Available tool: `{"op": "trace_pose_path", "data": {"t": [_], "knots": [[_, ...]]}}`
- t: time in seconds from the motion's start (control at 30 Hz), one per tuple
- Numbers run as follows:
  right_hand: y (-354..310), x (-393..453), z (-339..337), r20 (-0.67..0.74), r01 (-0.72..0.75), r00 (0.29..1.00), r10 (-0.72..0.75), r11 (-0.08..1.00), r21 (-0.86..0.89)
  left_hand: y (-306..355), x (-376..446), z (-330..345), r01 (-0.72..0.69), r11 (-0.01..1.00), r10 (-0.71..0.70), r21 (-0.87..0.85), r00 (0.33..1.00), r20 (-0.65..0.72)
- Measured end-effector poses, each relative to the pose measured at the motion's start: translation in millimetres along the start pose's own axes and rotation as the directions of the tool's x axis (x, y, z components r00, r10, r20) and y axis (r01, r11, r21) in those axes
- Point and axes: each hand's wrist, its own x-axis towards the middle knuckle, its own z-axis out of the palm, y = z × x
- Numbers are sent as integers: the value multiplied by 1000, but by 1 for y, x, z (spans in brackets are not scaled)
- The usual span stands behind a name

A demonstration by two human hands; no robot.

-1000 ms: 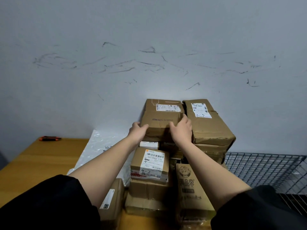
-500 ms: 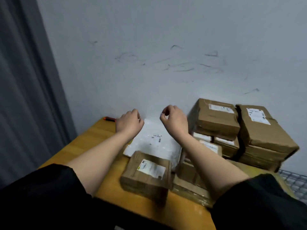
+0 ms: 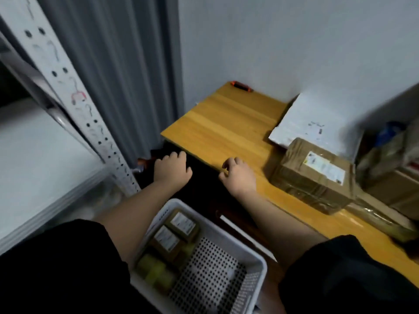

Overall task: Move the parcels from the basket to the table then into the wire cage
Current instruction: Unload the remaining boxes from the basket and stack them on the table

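Grey wall (image 3: 294, 41) and a dark curtain (image 3: 127, 71) frame the corner now, where a second ago we were facing the stacked boxes at the wall with both hands on the top one. We have let that box go and swung left and down: the stack has slid out to a blur at the right edge, and the white basket (image 3: 256, 275) has come into sight low between our forearms.

Our left hand (image 3: 172, 169) hangs past the table's end, over the dark gap beside the shelving upright (image 3: 74, 98), fingers loosely curled and holding nothing. Our right hand (image 3: 238, 175) hovers at the near edge of the wooden table (image 3: 217, 123), equally slack and empty.

Several small parcels (image 3: 174, 232) lie along the basket's left side, two showing white labels, with blurred greenish ones nearer us. Much of the perforated floor is bare. On the table a taped brown box (image 3: 313, 175) sits against a white mailer (image 3: 310, 118), and a small orange-and-black tool (image 3: 241, 86) lies at the far corner.

We judge that one delivery to the table is finished and the next pickup is starting. The basket is far from cleared, and the cage stage has not begun.
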Motion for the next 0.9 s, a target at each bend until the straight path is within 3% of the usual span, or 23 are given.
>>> {"op": "trace_pose_path", "data": {"t": [0.23,0.43,0.8,0.9], "knots": [[-17,-21,143,288,-84,955,66,995,52,-74,-58,132,188,981,-172,-42,952,255],[6,-49,291,509,-242,840,189,970,39,-105,-96,273,306,949,-236,-74,846,478],[34,-56,520,722,-464,635,273,882,75,-153,-66,489,479,862,-325,-168,775,543],[26,-44,562,793,-605,559,242,773,191,-168,-54,530,488,850,-333,-198,789,516]]}}
